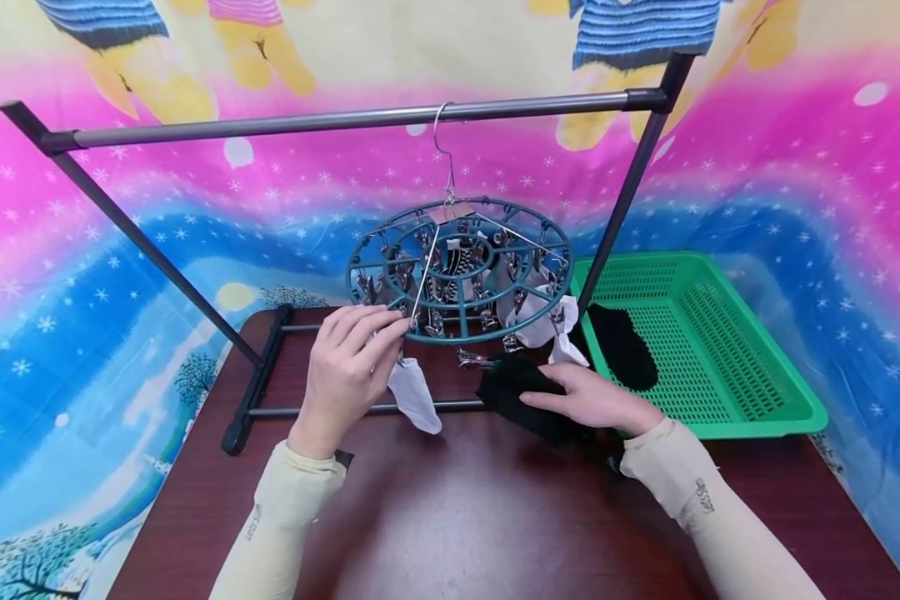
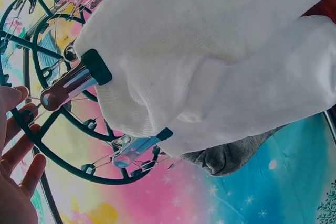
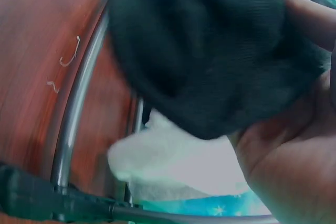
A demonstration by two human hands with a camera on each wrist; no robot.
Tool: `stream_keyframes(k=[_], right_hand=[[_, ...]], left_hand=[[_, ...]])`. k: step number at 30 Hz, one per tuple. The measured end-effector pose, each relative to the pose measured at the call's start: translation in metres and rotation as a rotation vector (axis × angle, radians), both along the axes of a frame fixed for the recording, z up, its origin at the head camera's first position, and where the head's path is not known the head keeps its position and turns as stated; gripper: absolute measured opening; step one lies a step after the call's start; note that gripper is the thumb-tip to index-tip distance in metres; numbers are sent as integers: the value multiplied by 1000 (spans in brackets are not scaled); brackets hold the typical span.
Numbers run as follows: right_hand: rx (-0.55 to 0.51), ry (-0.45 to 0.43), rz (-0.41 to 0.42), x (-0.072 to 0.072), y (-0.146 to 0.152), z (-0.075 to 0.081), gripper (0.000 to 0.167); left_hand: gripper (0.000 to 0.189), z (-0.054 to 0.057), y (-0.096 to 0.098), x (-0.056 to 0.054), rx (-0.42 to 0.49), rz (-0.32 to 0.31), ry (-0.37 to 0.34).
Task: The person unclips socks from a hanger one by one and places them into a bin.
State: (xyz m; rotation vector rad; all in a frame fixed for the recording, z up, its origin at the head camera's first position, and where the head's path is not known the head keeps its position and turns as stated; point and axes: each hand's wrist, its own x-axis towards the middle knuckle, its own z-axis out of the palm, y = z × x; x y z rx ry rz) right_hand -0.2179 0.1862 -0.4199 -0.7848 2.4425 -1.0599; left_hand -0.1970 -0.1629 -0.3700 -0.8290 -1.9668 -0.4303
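Observation:
A round green clip hanger (image 1: 461, 333) hangs by its hook from a metal bar. My left hand (image 1: 348, 362) holds its near left rim with thumb and fingertips. Just beside that hand a white sock (image 1: 416, 396) dangles; in the left wrist view, clips (image 2: 71, 85) grip white cloth (image 2: 173, 40), with a grey sock (image 2: 231, 153) behind. Between thumb and fingers my right hand (image 1: 596, 396) holds a black sock (image 1: 510, 387) below the front rim. A metal clip (image 1: 474, 359) sits right at the sock's left edge. More white socks (image 1: 566, 329) hang at the hanger's right.
At the right, a green basket (image 1: 765, 429) holds another black sock (image 1: 624, 346). The dark rack (image 1: 172, 258) stands on the brown table (image 1: 450, 517), its lower bars running behind my hands. A colourful printed cloth (image 1: 795, 167) hangs behind everything.

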Motion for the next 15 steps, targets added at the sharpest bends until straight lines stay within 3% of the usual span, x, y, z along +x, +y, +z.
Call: stream_keyframes(k=[7,11,15], right_hand=[[3,-6,-40,1,7,6,29],[2,20,-51,2,9,8,41],[4,31,-55,3,10,9,41]], left_hand=[[22,-1,1,-1,-1,3,5],[26,-3,2,-1,13,4,-5],[33,-6,5,0,25,8,-4]])
